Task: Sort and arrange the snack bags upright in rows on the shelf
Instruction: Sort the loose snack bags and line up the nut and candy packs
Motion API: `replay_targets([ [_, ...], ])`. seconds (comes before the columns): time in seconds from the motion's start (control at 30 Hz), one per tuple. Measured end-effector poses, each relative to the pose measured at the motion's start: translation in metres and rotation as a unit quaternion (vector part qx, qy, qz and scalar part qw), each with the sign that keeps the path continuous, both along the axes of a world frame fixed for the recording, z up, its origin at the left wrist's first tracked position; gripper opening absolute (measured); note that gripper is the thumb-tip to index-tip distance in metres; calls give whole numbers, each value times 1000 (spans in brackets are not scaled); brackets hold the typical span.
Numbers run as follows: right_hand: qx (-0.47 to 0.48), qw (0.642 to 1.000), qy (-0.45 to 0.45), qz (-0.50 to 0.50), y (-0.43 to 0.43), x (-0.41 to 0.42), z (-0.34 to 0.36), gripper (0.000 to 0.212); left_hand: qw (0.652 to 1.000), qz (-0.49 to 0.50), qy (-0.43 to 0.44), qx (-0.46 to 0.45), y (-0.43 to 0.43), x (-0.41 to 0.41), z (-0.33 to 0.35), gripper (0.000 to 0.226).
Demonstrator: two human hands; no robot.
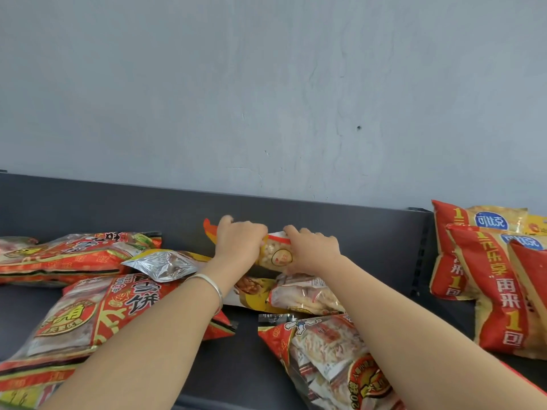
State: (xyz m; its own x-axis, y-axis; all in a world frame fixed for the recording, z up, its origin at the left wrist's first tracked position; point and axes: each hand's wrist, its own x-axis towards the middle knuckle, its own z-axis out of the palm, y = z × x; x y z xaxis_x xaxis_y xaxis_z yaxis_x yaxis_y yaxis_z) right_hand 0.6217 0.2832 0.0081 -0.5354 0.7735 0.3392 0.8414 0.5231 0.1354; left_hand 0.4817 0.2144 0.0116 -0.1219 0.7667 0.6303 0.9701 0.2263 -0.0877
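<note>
Both my hands hold a small clear snack bag (276,252) with pale round pieces and a red top, upright against the shelf's dark back panel (370,232). My left hand (239,241) grips its left side, my right hand (313,250) grips its right side. Behind my left hand an orange bag (209,229) peeks out. Large red rice-cracker bags lie flat at left (74,255), lower left (88,315) and lower right (334,356). A silver foil bag (165,263) lies between them.
Red and yellow chip bags (485,279) stand leaning in a row at the far right. A yellow bag (251,294) and a clear bag (305,294) lie under my hands. Bare dark shelf floor (236,365) shows between my forearms. A grey wall rises behind.
</note>
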Motion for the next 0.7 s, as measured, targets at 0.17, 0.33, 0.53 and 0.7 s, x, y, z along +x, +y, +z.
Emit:
replay_targets([
  [0.17,108,993,56,4,-1,3,14,57,987,-43,16,156,-7,12,16,11],
  [0.33,21,976,213,-36,-10,13,34,45,956,-85,26,279,-11,17,36,49],
  [0.53,-195,829,524,-14,-19,41,47,60,855,-181,-466,136,-16,28,26,87],
  [0.7,-298,691,658,32,-35,63,43,40,677,-275,-683,-9,-12,50,11,83],
])
